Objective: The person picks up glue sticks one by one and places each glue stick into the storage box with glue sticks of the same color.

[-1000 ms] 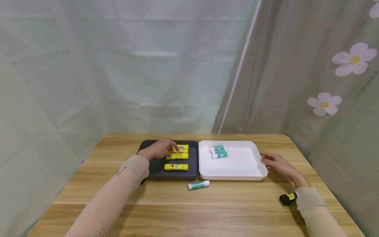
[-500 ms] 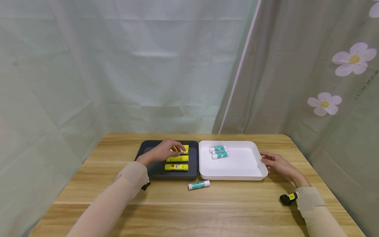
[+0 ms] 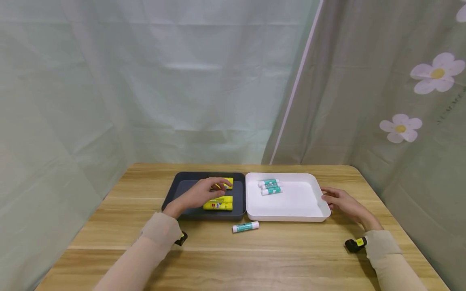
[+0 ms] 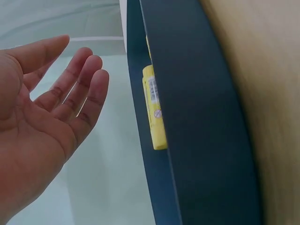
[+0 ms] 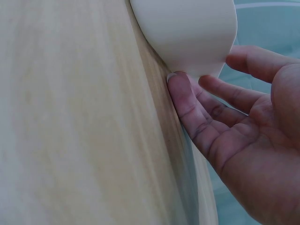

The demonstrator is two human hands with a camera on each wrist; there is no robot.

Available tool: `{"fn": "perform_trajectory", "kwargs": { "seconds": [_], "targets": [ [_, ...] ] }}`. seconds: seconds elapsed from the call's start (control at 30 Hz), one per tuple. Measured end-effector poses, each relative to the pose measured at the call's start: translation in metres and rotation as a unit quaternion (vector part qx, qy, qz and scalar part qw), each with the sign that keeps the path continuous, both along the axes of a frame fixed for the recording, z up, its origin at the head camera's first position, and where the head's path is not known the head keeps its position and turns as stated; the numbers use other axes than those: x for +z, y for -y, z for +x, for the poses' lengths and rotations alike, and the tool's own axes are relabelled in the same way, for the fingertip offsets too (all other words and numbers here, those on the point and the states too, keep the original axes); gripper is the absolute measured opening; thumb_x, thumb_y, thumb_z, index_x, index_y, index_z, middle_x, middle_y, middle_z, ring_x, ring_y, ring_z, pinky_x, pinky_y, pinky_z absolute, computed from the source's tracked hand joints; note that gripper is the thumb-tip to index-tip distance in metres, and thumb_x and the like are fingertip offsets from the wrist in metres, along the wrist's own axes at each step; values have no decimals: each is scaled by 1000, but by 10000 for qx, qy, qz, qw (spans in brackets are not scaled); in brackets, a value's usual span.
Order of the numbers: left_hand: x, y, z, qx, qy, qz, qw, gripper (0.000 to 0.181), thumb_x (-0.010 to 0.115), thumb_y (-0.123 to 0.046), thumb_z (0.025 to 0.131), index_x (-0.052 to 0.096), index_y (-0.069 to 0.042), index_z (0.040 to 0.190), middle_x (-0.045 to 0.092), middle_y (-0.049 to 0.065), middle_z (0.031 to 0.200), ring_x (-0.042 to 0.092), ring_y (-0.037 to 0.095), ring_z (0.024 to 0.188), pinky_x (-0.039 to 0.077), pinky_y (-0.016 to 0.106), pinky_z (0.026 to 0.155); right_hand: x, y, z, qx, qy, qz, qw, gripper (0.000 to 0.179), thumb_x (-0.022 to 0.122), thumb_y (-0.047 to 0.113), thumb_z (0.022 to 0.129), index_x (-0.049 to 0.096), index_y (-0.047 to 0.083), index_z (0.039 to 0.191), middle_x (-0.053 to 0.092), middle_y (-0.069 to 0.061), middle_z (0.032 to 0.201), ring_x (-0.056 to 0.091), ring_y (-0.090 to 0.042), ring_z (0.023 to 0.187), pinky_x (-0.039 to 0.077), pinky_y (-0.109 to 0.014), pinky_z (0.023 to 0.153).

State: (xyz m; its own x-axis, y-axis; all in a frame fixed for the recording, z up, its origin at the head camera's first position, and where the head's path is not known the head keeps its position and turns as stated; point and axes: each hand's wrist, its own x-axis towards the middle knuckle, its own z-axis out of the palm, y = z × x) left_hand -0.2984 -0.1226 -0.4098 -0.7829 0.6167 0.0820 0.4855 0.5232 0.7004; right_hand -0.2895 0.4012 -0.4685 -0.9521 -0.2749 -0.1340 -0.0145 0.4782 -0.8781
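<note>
In the head view my left hand (image 3: pixel 202 193) hovers over a dark grey tray (image 3: pixel 185 184), fingers loosely bent, holding nothing. Two yellow glue sticks (image 3: pixel 218 206) lie side by side near the tray's front. Other yellow glue sticks (image 3: pixel 228 183) lie at its back, partly hidden by the hand. The left wrist view has the palm (image 4: pixel 42 117) beside the tray wall, where one yellow glue stick (image 4: pixel 153 108) shows. My right hand (image 3: pixel 344 203) touches the right end of a white tray (image 3: pixel 291 218) with extended fingers. Inside that tray lie three green-and-white glue sticks (image 3: pixel 270 186).
A single green-and-white glue stick (image 3: pixel 245 227) lies on the wooden table (image 3: pixel 255 262) in front of the trays, which stand side by side. A pale curtain (image 3: pixel 204 101) hangs behind the table, with a flower-printed one (image 3: pixel 364 101) at the right.
One yellow glue stick has shifted forward in the dark tray, up against the frontmost one. My left hand has moved slightly towards me and lifted off it. The right hand stays in place.
</note>
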Motion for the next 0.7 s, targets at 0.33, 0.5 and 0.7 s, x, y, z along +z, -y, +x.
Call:
{"fn": "perform_trajectory", "kwargs": {
  "seconds": [0.33,0.5,0.7],
  "targets": [
    [-8,-17,25,12,-71,202,9998,29,63,-6,104,69,-15,131,69,5,123,65,20,109,55,37,90,2,1,3,31,35,-35,10000,68,59,26,108,29,-10,158,53,-30,141,61,-15,103,55,-27,84],
    [-12,-25,36,-52,36,387,9992,27,62,-7,104,70,-16,129,69,3,122,65,18,108,55,34,88,1,2,2,32,63,-55,10000,69,59,26,108,29,-10,158,54,-31,141,61,-15,103,55,-27,84],
    [-17,-34,45,-104,156,476,9987,27,60,-5,104,69,-9,130,69,11,125,63,21,111,53,42,98,0,0,1,14,23,-57,10000,67,57,25,108,29,-12,157,55,-31,139,62,-13,101,55,-27,83]
  ]
}}
